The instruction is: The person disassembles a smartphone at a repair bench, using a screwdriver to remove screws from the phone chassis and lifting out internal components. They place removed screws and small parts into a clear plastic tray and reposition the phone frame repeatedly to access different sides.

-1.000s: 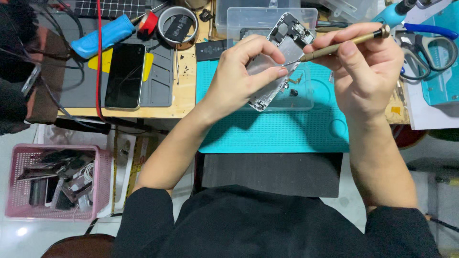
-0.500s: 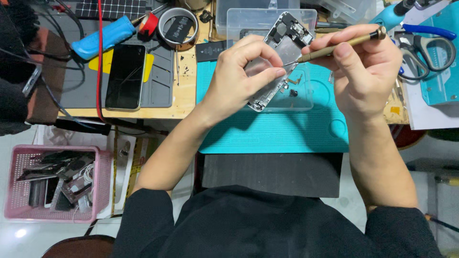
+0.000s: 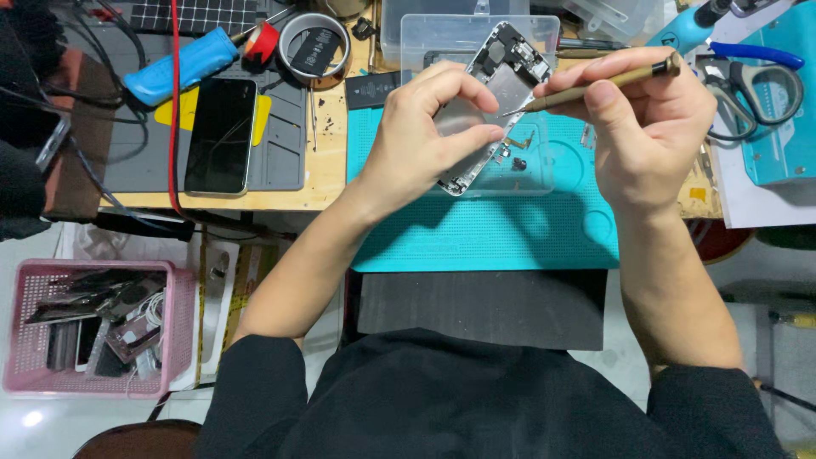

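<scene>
Head view. Step in hand, as judged: working loose a small part inside an opened phone chassis [image 3: 497, 102]; the tool tip sits at the chassis interior. The next move seems to call for a steady tip and light, controlled pressure, with the chassis held firm against twisting.

Left hand [image 3: 425, 132]: fingers curled, pinching the chassis by its long edges and holding it tilted above the teal mat [image 3: 484, 229].

Right hand [image 3: 646, 119]: fingers pressed together on a slim brass-coloured screwdriver [image 3: 595, 85], thumb on top, shaft pointing left.

Chassis: silver frame, screen off, dark components at the far end, bare metal plate mid-body. Loose small parts lie on the mat just below it.

Surroundings: clear plastic tray [image 3: 463, 30] behind; dark phone [image 3: 221, 136] on a grey mat, far left of the counter; tape roll [image 3: 313, 47]; scissors [image 3: 761, 85] far right; pink basket [image 3: 93, 327] on the floor, near left.
</scene>
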